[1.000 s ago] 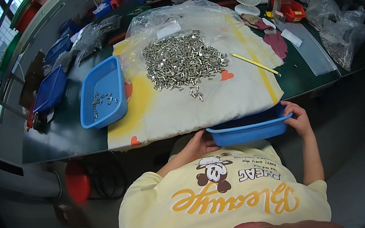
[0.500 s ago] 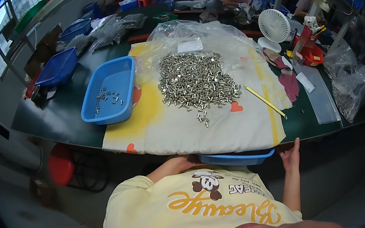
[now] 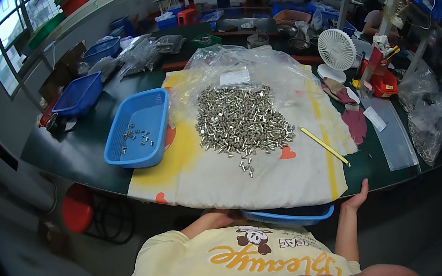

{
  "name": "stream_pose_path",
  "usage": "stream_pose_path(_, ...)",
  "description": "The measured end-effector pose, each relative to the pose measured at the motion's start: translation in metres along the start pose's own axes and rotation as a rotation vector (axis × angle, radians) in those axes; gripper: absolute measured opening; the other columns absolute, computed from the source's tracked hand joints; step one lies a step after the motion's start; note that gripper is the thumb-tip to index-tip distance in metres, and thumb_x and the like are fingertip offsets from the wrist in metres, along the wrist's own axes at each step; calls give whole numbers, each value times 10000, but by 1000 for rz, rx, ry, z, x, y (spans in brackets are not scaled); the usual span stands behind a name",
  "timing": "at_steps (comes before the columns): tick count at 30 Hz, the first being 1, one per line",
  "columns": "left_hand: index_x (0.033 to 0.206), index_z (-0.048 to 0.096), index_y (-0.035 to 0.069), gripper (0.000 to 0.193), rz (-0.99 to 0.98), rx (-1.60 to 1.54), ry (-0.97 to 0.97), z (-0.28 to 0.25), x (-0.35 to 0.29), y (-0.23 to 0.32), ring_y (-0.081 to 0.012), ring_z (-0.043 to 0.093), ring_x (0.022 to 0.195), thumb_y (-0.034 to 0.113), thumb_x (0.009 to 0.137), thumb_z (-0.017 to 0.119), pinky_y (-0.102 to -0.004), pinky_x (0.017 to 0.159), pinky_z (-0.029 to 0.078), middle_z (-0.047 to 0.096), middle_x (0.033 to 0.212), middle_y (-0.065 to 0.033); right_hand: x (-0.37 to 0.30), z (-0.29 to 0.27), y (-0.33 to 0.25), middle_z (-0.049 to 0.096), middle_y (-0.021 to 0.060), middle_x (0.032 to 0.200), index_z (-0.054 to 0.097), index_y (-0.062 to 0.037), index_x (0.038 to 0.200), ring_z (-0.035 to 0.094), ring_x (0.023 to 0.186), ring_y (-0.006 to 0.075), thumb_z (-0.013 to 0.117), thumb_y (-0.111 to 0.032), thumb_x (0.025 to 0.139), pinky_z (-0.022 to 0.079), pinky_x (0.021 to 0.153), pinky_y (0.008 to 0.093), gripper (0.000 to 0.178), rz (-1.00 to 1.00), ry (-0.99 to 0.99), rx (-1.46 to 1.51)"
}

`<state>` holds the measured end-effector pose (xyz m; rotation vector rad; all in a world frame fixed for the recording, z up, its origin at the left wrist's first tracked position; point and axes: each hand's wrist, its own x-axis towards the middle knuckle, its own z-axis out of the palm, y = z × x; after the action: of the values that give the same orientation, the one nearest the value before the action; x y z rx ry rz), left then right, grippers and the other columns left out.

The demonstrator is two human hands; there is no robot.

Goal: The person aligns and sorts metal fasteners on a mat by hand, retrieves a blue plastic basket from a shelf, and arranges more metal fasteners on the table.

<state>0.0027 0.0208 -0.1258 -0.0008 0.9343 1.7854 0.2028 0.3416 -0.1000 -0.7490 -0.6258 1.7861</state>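
Observation:
A blue plastic basket (image 3: 296, 217) shows partly below the table's front edge, in front of my body. My left hand (image 3: 219, 219) is at its left end, its fingers hidden under the edge and cloth. To the right of the basket, my right hand (image 3: 358, 198) is at the table edge, open, one finger stretched upward and the others hard to see. A big heap of small metal screw-like parts (image 3: 241, 120) lies on the pale cloth (image 3: 228, 188), with a few loose ones in front. Another blue basket (image 3: 133, 108), holding several such parts, stands left of the heap.
Clear plastic sheeting (image 3: 279, 69) with a white label spreads behind the heap. A yellow stick (image 3: 325, 146) lies to the right. Beyond it are a white fan (image 3: 337, 49), a red container (image 3: 384, 84) and plastic bags (image 3: 435, 117). A red stool (image 3: 78, 207) stands lower left.
The view has tilted up, so the table sits lower in the picture. My right hand has shifted slightly right, away from the basket. The heap and baskets look the same.

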Motion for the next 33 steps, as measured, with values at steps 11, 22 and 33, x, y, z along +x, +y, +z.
stream_pose_path(11,1393,394,12,637,159,-172,219,-53,-111,-43,-410,496,1235,493,976,424,-600,981,454,429,1420,-221,18,-12,-2,588,98,1259,565,-22,1249,547,1149,259,589,-418,889,404,1004,395,536,24,46,21)
stream_pose_path(22,1396,390,15,628,199,-283,241,-59,-131,-72,-399,495,1241,482,978,429,-592,990,450,428,1425,-215,7,-13,-13,574,72,1281,551,-60,1273,523,1188,253,602,-453,871,388,1028,411,565,130,22,-78)
stream_pose_path(33,1400,387,19,619,240,-356,316,-70,-133,-86,-389,493,1246,471,980,434,-584,1000,445,426,1429,-209,3,-4,-18,576,98,1289,538,-32,1282,538,1184,276,592,-441,866,396,1028,408,586,103,114,-86)
